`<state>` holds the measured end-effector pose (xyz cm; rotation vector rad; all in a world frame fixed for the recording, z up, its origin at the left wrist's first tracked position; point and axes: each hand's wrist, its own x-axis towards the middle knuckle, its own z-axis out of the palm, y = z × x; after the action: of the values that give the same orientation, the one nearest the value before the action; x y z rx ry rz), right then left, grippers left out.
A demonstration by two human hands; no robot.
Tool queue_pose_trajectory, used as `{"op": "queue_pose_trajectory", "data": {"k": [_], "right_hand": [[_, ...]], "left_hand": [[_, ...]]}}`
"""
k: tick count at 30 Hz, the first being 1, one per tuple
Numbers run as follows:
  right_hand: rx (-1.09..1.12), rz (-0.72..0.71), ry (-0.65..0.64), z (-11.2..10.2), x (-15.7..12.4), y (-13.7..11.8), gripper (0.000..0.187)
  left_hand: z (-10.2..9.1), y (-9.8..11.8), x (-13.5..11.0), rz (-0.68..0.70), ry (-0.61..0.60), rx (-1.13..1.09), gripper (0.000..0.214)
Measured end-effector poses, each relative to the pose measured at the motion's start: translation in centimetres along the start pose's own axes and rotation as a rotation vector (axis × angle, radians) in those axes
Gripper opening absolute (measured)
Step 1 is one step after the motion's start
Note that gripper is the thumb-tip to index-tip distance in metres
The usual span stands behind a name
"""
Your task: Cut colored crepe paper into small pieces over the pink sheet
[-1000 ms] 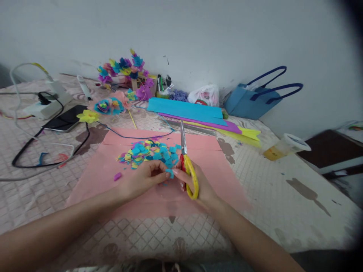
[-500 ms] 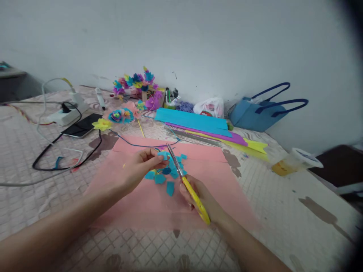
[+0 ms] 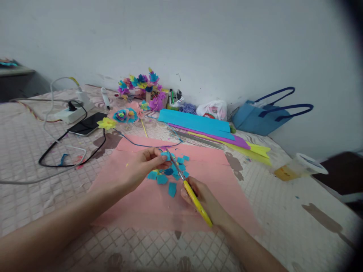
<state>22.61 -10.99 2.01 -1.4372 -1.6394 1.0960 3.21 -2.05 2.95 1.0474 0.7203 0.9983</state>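
My left hand pinches a small piece of blue paper between thumb and fingers. In my right hand are scissors with yellow handles, my fingers wrapped round them. Their metal blades point up and to the left, with the tips at the blue piece. Below both hands, several blue paper scraps lie in a loose pile on a sheet of pink paper. One scrap rests a little nearer to me, apart from the pile.
Behind the pink sheet lie folded blue, purple and yellow papers. Paper flowers stand at the back left, near a phone, a power strip and cables. To the right are a blue bag and a plastic tub.
The whole view has shifted slightly to the right. The scissor blades look closer together and nearer the blue piece; both hands keep their grip.
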Motion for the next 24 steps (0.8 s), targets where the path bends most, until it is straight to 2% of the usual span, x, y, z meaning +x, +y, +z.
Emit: {"op": "queue_pose_trajectory", "data": {"k": [5, 24], "right_hand": [[0.046, 0.067, -0.033, 0.0, 0.04, -0.01, 0.032], [0.095, 0.091, -0.03, -0.24, 0.05, -0.18, 0.038]], "left_hand": [[0.13, 0.11, 0.02, -0.009, -0.003, -0.003, 0.022], [-0.42, -0.33, 0.37, 0.001, -0.058, -0.055, 0.02]]}}
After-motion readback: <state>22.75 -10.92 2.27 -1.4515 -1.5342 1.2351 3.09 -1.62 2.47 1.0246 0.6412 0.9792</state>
